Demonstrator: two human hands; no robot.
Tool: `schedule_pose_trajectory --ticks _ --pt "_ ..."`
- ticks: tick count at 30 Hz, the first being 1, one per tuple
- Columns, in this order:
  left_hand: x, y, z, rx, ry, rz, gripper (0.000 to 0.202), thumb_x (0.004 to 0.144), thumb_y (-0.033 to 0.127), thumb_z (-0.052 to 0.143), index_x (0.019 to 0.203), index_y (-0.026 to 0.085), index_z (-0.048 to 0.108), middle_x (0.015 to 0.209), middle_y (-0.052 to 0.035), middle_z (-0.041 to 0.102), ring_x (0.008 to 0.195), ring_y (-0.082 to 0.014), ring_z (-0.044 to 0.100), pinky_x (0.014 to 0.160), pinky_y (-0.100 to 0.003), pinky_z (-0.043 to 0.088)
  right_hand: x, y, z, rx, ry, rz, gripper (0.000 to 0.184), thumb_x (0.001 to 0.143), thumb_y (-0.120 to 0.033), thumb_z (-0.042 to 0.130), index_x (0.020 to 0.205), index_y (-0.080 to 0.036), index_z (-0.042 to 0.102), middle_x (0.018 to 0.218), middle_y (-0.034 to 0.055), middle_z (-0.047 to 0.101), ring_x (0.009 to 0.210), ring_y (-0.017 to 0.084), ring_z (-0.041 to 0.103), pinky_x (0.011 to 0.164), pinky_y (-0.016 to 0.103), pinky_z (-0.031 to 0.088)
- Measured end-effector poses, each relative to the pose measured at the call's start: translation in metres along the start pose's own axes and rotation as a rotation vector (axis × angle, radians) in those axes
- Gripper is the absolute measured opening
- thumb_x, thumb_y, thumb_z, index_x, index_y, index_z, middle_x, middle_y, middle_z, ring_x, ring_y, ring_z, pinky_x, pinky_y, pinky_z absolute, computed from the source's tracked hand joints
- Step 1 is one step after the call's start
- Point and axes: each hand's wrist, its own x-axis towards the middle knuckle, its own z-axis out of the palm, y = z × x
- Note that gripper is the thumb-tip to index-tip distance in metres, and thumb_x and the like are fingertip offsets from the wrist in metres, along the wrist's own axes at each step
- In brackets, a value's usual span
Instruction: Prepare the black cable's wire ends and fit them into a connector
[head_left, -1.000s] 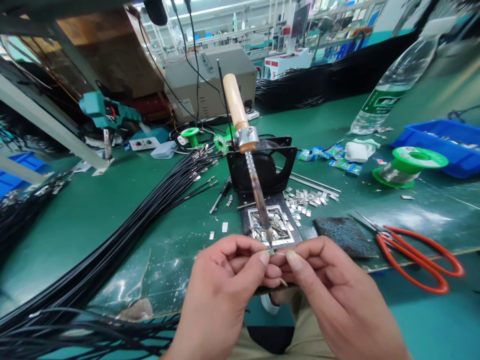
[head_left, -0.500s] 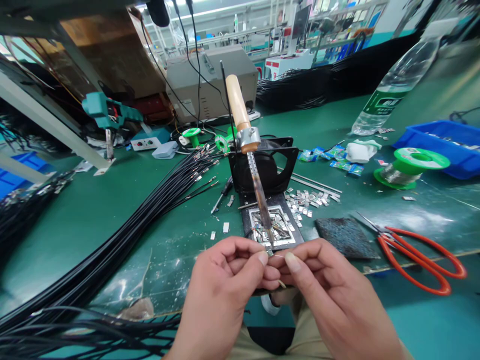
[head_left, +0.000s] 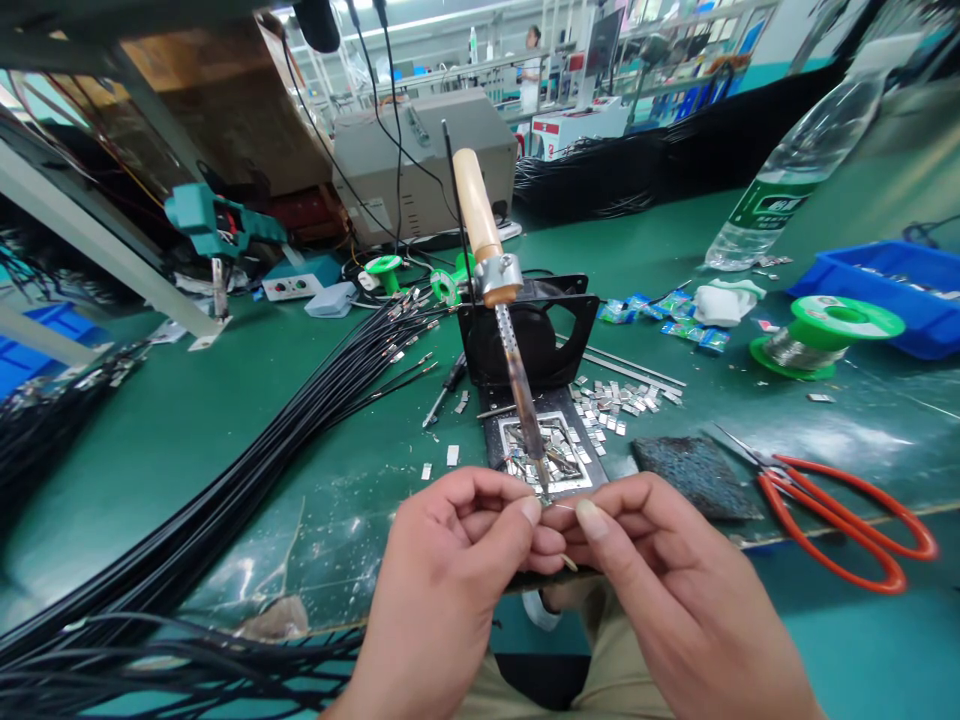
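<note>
A soldering iron [head_left: 517,365] with a wooden handle is fixed tip-down on a stand in front of me. Just under its tip, my left hand [head_left: 469,560] pinches a small metal part [head_left: 545,497] between thumb and forefinger; the part seems to touch the tip. From the right, my right hand [head_left: 652,570] pinches a thin solder wire [head_left: 564,505], its end pointing at the part. Both hands nearly meet, and the curled fingers hide most of what lies behind them. Beneath the iron is a framed tray [head_left: 589,470] of small metal pieces.
Red-handled scissors [head_left: 840,510] and a dark scouring pad [head_left: 697,475] lie to the right. Farther back are a solder spool [head_left: 825,335], a water bottle [head_left: 795,165] and a blue bin [head_left: 877,295]. Black cables [head_left: 262,450] run along the left. A black fan [head_left: 525,330] stands behind the iron.
Both hands have risen very slightly, bringing the small part closer to the iron's tip. A person has come into sight in the far background.
</note>
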Motion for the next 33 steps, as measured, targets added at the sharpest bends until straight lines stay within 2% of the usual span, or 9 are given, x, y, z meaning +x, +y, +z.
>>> schedule_pose_trajectory --ticks 7,15,25,33 --pt "0.0 -0.001 0.0 -0.005 0.003 0.005 0.012 0.081 0.021 0.086 0.081 0.015 0.076 0.068 -0.0038 0.081 0.063 -0.0111 0.075 0.066 -0.015 0.062 0.006 0.008 -0.013 -0.051 -0.145 -0.081 0.018 0.106 -0.038 0.061 0.097 -0.025 0.069 0.088 0.0031 0.083 0.078 0.016 0.081 0.073 0.021 0.066" --pt "-0.002 -0.001 0.0 -0.008 0.006 0.02 0.01 0.083 0.021 0.084 0.082 0.015 0.077 0.07 -0.0033 0.082 0.064 -0.0113 0.075 0.067 -0.017 0.064 0.005 0.008 -0.013 -0.082 -0.145 -0.1 0.016 0.107 -0.037 0.06 0.098 -0.026 0.069 0.089 0.0014 0.083 0.078 0.014 0.08 0.072 0.018 0.064" --pt "-0.004 -0.003 -0.003 0.014 0.028 0.011 0.013 0.079 0.023 0.086 0.081 0.014 0.076 0.069 -0.0047 0.082 0.062 -0.0134 0.075 0.065 -0.02 0.064 0.001 0.011 -0.015 -0.128 -0.182 -0.106 0.017 0.108 -0.037 0.058 0.099 -0.025 0.066 0.088 0.0 0.083 0.074 0.01 0.079 0.068 0.013 0.062" --pt "-0.004 -0.003 -0.004 0.021 0.033 0.019 0.013 0.079 0.023 0.086 0.079 0.015 0.076 0.068 -0.0046 0.082 0.061 -0.0133 0.075 0.064 -0.019 0.064 0.001 0.01 -0.012 -0.13 -0.138 -0.104 0.018 0.105 -0.039 0.061 0.096 -0.025 0.067 0.086 0.0014 0.083 0.073 0.013 0.08 0.067 0.016 0.063"
